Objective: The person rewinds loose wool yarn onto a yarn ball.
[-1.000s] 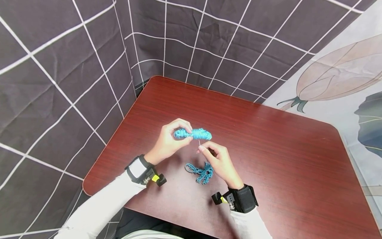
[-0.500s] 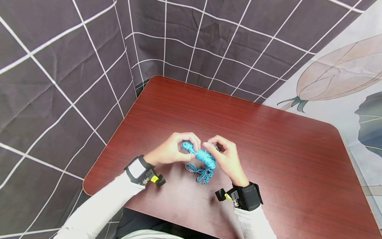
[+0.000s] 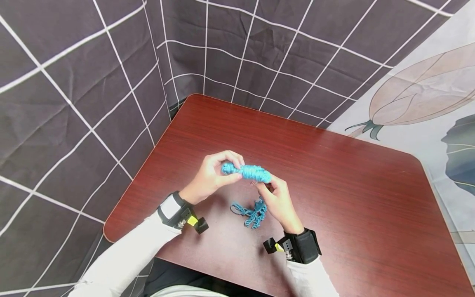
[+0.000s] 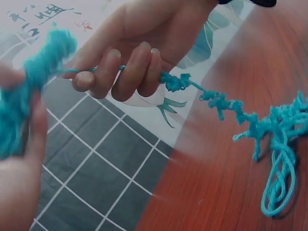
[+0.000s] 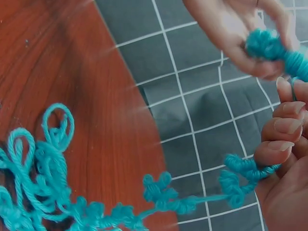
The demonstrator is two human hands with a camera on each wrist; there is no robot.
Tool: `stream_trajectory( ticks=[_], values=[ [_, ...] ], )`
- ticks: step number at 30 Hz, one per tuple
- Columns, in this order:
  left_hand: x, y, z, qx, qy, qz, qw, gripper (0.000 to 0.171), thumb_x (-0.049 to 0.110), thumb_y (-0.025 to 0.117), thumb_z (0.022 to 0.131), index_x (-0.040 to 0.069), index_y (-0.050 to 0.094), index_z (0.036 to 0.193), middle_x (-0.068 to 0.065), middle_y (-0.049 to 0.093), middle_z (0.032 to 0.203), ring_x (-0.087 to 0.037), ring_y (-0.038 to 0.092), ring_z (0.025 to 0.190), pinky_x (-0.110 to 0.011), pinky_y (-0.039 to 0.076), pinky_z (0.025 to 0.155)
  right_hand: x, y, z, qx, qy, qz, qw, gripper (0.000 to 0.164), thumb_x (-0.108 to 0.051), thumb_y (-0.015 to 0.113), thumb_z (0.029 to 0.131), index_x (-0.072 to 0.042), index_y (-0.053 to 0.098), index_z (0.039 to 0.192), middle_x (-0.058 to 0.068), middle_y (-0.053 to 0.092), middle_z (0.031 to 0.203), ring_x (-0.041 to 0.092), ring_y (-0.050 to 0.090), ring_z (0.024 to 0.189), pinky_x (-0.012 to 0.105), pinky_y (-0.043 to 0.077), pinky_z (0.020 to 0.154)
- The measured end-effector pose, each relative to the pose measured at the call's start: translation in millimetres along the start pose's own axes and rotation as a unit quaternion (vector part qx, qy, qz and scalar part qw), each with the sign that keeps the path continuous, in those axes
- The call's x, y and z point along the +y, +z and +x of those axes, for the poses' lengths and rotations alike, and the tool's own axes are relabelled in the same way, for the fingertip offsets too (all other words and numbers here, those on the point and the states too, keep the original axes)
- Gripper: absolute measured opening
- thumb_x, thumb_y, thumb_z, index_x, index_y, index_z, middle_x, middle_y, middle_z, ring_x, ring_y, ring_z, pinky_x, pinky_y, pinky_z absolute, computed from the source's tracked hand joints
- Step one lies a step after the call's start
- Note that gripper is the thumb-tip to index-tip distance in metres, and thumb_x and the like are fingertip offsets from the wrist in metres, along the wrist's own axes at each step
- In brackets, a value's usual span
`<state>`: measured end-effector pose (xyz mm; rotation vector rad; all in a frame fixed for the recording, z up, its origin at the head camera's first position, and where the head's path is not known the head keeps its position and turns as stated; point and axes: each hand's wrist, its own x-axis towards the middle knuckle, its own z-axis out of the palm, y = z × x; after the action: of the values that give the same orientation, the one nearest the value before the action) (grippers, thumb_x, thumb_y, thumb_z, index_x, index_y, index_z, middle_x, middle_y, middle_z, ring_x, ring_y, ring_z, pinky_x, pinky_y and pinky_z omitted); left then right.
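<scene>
My left hand (image 3: 211,177) pinches a wound bundle of turquoise cord (image 3: 256,173) near its narrow waist, above the table. Close to the bundle's right end, my right hand (image 3: 279,202) has its fingers curled round the cord. From the bundle a thin strand (image 4: 72,70) runs into those fingers in the left wrist view. A knotted length of the cord (image 4: 219,102) comes out the other side and drops to a loose, looped heap (image 3: 254,215) on the table. The right wrist view shows that heap with open loops (image 5: 57,127). Motion blurs the bundle in the left wrist view.
The reddish-brown wooden table (image 3: 352,198) spreads out beneath both hands. Dark cloth with a white grid (image 3: 267,53) hangs behind it and at the left. A pale printed cloth (image 3: 415,136) hangs at the right.
The bundle dipped towards the heap and came back up, now tilted down to the right. My right hand moved out to the right, then back in beside the bundle. The heap stayed put.
</scene>
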<state>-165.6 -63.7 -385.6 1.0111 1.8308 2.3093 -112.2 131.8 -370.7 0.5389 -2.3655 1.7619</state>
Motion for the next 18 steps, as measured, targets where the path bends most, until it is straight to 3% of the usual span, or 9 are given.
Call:
stream_trajectory(
  ticks=[5,9,13,18],
  values=[
    [-3.3,-0.3,1.6,0.068,0.015,0.114,0.991,0.018,-0.002,0.075,0.078,0.007,0.065,0.091,-0.007,0.065,0.1,-0.02,0.058,0.102,-0.03,0.05,0.089,12,1,-2,-0.02,0.006,0.015,1.0,0.013,-0.002,0.055,0.095,0.003,0.065,0.088,-0.003,0.053,0.068,0.012,0.043,0.052,0.025,0.039,0.049],
    [-5.8,0.1,0.2,0.068,0.028,0.2,0.977,0.019,-0.001,0.075,0.076,0.01,0.067,0.089,-0.004,0.066,0.099,-0.015,0.059,0.101,-0.029,0.047,0.091,23,-2,-2,-0.022,-0.01,0.015,1.0,0.009,-0.002,0.059,0.093,-0.003,0.066,0.088,-0.002,0.053,0.069,0.011,0.043,0.053,0.025,0.038,0.05],
    [-6.5,1.4,-2.9,0.013,0.014,0.231,0.9727,0.02,-0.001,0.074,0.074,0.013,0.066,0.086,0.001,0.063,0.098,-0.013,0.057,0.095,-0.027,0.045,0.085,19,-7,1,-0.01,-0.011,0.01,1.0,0.005,0.001,0.062,0.09,0.0,0.066,0.09,-0.002,0.053,0.071,0.007,0.042,0.056,0.023,0.036,0.051],
    [-4.5,1.3,-5.1,-0.108,0.001,0.166,0.9802,0.018,-0.001,0.071,0.076,0.013,0.066,0.086,-0.002,0.063,0.099,-0.014,0.057,0.096,-0.029,0.046,0.084,15,-13,4,0.003,-0.009,0.01,1.0,0.005,-0.005,0.066,0.089,0.001,0.066,0.089,0.002,0.056,0.073,0.009,0.045,0.06,0.022,0.037,0.054]
  ],
)
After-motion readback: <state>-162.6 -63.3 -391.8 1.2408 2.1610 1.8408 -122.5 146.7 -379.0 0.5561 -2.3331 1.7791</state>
